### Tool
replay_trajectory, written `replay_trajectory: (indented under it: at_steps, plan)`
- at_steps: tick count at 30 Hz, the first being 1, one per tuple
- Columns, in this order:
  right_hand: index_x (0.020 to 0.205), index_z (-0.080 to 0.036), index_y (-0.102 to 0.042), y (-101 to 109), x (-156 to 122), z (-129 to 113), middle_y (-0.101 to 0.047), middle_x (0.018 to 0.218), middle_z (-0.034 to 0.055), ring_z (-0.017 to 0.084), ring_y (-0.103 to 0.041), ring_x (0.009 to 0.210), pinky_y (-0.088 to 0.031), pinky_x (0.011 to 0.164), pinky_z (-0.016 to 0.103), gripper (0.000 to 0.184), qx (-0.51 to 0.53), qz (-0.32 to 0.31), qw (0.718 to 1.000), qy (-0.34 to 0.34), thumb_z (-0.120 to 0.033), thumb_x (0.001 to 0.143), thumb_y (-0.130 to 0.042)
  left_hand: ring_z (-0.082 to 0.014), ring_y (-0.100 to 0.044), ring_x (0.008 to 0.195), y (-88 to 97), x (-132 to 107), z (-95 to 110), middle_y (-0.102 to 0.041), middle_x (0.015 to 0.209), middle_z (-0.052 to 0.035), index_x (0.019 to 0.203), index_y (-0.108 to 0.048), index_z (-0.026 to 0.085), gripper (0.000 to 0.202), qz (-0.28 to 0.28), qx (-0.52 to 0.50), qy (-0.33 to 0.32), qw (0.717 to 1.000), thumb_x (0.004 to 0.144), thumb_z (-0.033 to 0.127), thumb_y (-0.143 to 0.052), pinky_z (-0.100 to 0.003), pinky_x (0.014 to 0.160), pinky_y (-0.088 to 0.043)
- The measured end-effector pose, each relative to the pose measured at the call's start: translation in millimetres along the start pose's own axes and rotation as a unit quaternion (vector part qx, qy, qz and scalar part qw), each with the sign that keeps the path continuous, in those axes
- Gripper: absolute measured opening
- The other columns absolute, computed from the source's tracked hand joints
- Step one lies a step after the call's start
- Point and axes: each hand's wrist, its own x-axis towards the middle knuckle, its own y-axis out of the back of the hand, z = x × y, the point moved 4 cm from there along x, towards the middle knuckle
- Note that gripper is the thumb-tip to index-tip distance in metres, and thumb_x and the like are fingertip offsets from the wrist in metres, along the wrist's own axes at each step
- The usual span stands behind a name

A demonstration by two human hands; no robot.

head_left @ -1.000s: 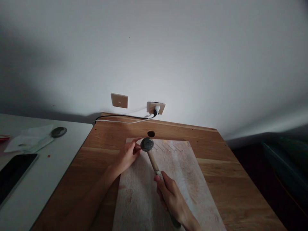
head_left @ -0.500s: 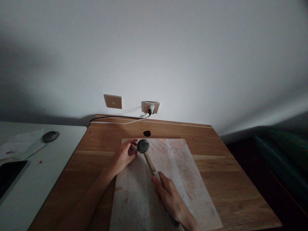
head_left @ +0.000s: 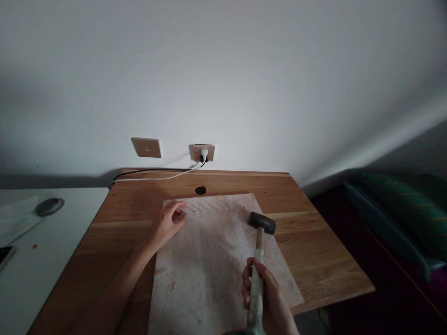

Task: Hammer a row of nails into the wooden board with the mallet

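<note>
My right hand (head_left: 263,288) is wrapped around the pale handle of a hammer (head_left: 261,223) with a dark, blocky head. The head is raised over the right side of a whitish wooden board (head_left: 195,260). A row of thin nails (head_left: 209,208) stands along the board's far edge. At the left end of that row, my left hand (head_left: 167,225) has its thumb and index finger curled around a nail (head_left: 183,211). Contact between these fingertips and the nail is too small to make out fully.
Beneath the board is a wooden desk (head_left: 108,242) with a round cable hole (head_left: 200,190). Cables (head_left: 157,177) run along the wall to a socket (head_left: 202,152). A white table (head_left: 66,242) on the left bears a dark round object (head_left: 50,206). Green striped fabric (head_left: 412,204) lies at right.
The hammer has swung away from my left hand, rightward across the board, uncovering the left end of the nail row. My left hand stays at the nail. The view has shifted right.
</note>
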Motion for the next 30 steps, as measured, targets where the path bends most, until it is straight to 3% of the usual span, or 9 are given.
replay_trajectory:
  at_steps: [3, 6, 9, 13, 17, 19, 21, 26, 30]
  plan:
    - [0.093, -0.022, -0.056, -11.1, 0.1, 1.7, -0.063, 0.062, -0.0025, 0.019, -0.065, 0.048, -0.05, 0.039, 0.026, 0.071, -0.086, -0.007, 0.996, -0.002, -0.085, 0.067, -0.074, -0.0167, -0.068, 0.08, 0.4, -0.2, -0.9, -0.074, 0.101, -0.0024, 0.115, -0.066, 0.024, 0.027, -0.004, -0.002, 0.006, 1.0, 0.088, 0.022, -0.068, -0.033, 0.081, -0.059]
    - [0.077, -0.023, -0.051, -19.6, -1.1, -1.4, -0.053, 0.048, -0.0039, 0.015, -0.054, 0.036, -0.034, 0.033, 0.022, 0.07, -0.273, -0.052, 0.96, 0.032, -0.093, 0.078, -0.055, -0.0171, -0.069, 0.08, 1.1, -0.7, 0.2, -0.075, 0.102, -0.003, 0.114, -0.066, 0.024, 0.025, -0.007, -0.002, 0.01, 1.0, 0.089, 0.023, -0.067, -0.034, 0.082, -0.059]
    - [0.068, -0.023, -0.048, -15.8, -7.7, -8.0, -0.042, 0.046, -0.0066, 0.009, -0.04, 0.036, -0.024, 0.036, 0.023, 0.066, -0.385, -0.044, 0.913, 0.126, -0.085, 0.091, -0.048, -0.0191, -0.069, 0.088, 3.3, 0.4, 3.0, -0.074, 0.106, -0.0038, 0.116, -0.065, 0.024, 0.026, -0.003, 0.009, 0.013, 1.0, 0.09, 0.026, -0.068, -0.036, 0.087, -0.059]
    - [0.073, -0.023, -0.054, 8.8, -19.9, -16.5, -0.049, 0.056, -0.0032, 0.013, -0.048, 0.051, -0.037, 0.049, 0.026, 0.057, -0.437, 0.037, 0.865, 0.242, -0.073, 0.1, -0.047, -0.0253, -0.067, 0.112, 12.0, -2.6, 6.1, -0.069, 0.124, -0.0084, 0.128, -0.06, 0.025, 0.037, 0.01, 0.035, 0.016, 0.999, 0.094, 0.037, -0.067, -0.043, 0.099, -0.056]
    - [0.1, -0.021, -0.065, 46.3, -28.1, -35.6, -0.069, 0.094, 0.0114, 0.026, -0.066, 0.084, -0.053, 0.078, 0.039, 0.044, -0.542, 0.19, 0.712, 0.404, -0.059, 0.105, -0.044, -0.0316, -0.059, 0.131, 33.8, -33.4, 10.0, -0.063, 0.138, -0.0131, 0.138, -0.054, 0.024, 0.045, 0.043, 0.114, 0.031, 0.992, 0.098, 0.045, -0.06, -0.052, 0.113, -0.048]
    - [0.123, -0.018, -0.064, 60.8, -27.8, -40.1, -0.068, 0.119, 0.0193, 0.036, -0.064, 0.111, -0.05, 0.095, 0.052, 0.048, -0.593, 0.235, 0.608, 0.472, -0.058, 0.105, -0.043, -0.0321, -0.062, 0.13, 46.1, -60.8, 13.7, -0.064, 0.139, -0.0123, 0.143, -0.051, 0.026, 0.048, 0.036, 0.15, 0.052, 0.987, 0.1, 0.047, -0.056, -0.052, 0.111, -0.051]
    - [0.143, -0.017, -0.054, 71.6, -21.0, -37.2, -0.061, 0.138, 0.0221, 0.041, -0.056, 0.129, -0.046, 0.101, 0.057, 0.052, -0.641, 0.239, 0.546, 0.483, -0.052, 0.108, -0.039, -0.0313, -0.065, 0.128, 54.3, -90.3, 18.9, -0.065, 0.142, -0.0089, 0.15, -0.046, 0.031, 0.054, -0.008, 0.169, 0.064, 0.983, 0.1, 0.047, -0.055, -0.05, 0.108, -0.055]
    - [0.154, -0.021, -0.043, 84.1, -7.0, -23.6, -0.06, 0.146, 0.0182, 0.038, -0.053, 0.137, -0.046, 0.103, 0.053, 0.051, -0.673, 0.232, 0.525, 0.467, -0.044, 0.109, -0.037, -0.0322, -0.073, 0.115, 60.8, -137.1, 32.6, -0.074, 0.129, -0.004, 0.142, -0.058, 0.037, 0.05, -0.028, 0.196, 0.082, 0.977, 0.094, 0.052, -0.059, -0.048, 0.095, -0.063]
    - [0.146, -0.019, -0.051, 96.2, -4.6, -27.3, -0.063, 0.145, 0.018, 0.043, -0.045, 0.145, -0.041, 0.108, 0.06, 0.045, -0.681, 0.238, 0.505, 0.474, -0.041, 0.109, -0.036, -0.031, -0.075, 0.108, 43.9, -131.2, 37.7, -0.076, 0.122, -0.0069, 0.136, -0.063, 0.03, 0.048, -0.032, 0.165, 0.157, 0.973, 0.095, 0.053, -0.058, -0.046, 0.089, -0.065]
